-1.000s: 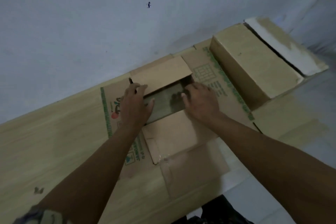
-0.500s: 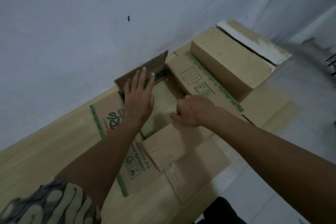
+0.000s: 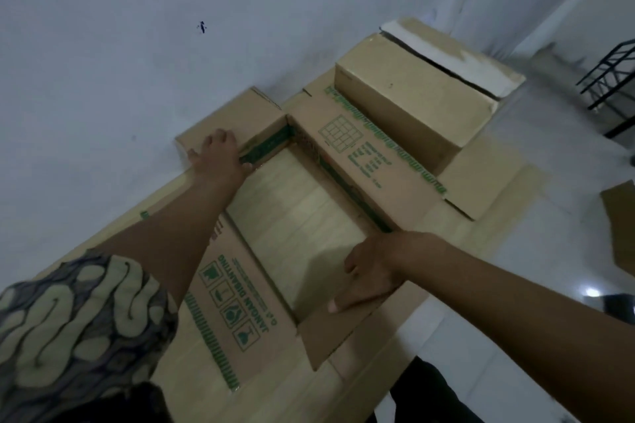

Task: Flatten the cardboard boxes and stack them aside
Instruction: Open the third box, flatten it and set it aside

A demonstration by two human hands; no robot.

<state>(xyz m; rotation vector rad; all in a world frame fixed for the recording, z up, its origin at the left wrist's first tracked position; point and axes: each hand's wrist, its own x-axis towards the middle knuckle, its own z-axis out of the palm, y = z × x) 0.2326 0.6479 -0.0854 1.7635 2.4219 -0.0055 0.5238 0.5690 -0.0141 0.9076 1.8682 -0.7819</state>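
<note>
A brown cardboard box with green print (image 3: pixel 360 161) lies on the wood-look floor with both ends open, so the floor shows through its middle. My left hand (image 3: pixel 218 156) rests flat on the far flap by the wall, thumb over its inner edge. Near me, my right hand (image 3: pixel 366 276) presses the near flap outward, fingers pointing down and left along it. A second, closed plain box (image 3: pixel 402 103) stands just beyond, touching the printed box.
A white wall runs along the far side. Flat cardboard (image 3: pixel 481 182) lies under and beside the closed box. Another cardboard piece (image 3: pixel 622 227) sits on the white tile at the right edge. A black metal frame (image 3: pixel 611 75) stands at the upper right.
The box's flaps have been spread outward. My left hand pushed the far flap up and over toward the wall; my right hand moved nearer and pushed the near flap down.
</note>
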